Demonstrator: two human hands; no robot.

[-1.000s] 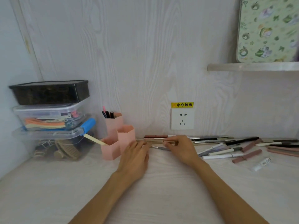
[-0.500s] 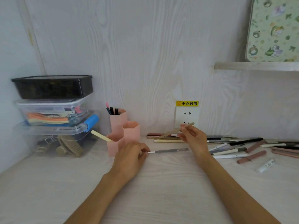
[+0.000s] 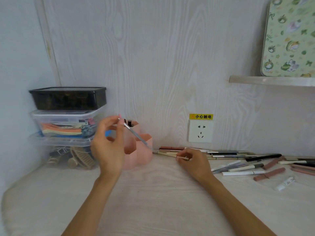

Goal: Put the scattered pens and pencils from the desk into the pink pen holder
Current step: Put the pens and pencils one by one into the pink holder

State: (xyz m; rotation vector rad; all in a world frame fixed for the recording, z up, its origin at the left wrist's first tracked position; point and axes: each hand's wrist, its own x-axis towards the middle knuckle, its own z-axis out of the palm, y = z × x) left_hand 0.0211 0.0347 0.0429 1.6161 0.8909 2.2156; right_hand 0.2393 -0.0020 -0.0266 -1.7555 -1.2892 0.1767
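Head view: left hand pinches a grey pen slanted above the pink holder; right hand grips a beige pen on the desk, beside other scattered pens.

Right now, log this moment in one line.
left hand: grey pen raised over pink holder | right hand: pinching beige pen on desk

A home study corner: a pale wood-grain surface set against a matching panelled wall, with a white wall socket at 12 o'clock, stacked plastic storage boxes of stationery at 10 o'clock, and a floral-patterned board on a shelf at 2 o'clock.
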